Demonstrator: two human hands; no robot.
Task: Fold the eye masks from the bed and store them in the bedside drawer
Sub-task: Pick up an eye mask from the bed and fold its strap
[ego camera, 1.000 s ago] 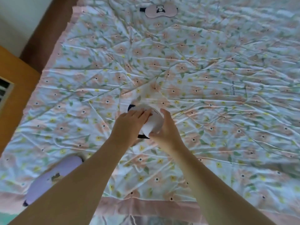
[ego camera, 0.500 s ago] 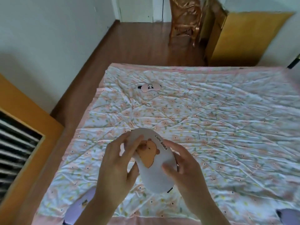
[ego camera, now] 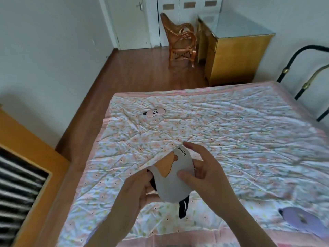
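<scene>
Both the left hand (ego camera: 140,186) and right hand (ego camera: 201,173) pinch a folded grey eye mask (ego camera: 173,182) above the flowered bed (ego camera: 231,139).

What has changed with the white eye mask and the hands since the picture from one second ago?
The white mask, then pressed flat on the bed under both hands, is now lifted off it and partly folded. The left hand grips its left edge, the right hand its right side; the black strap hangs below. The pink mask lies where it was, near the bed's far edge.
</scene>
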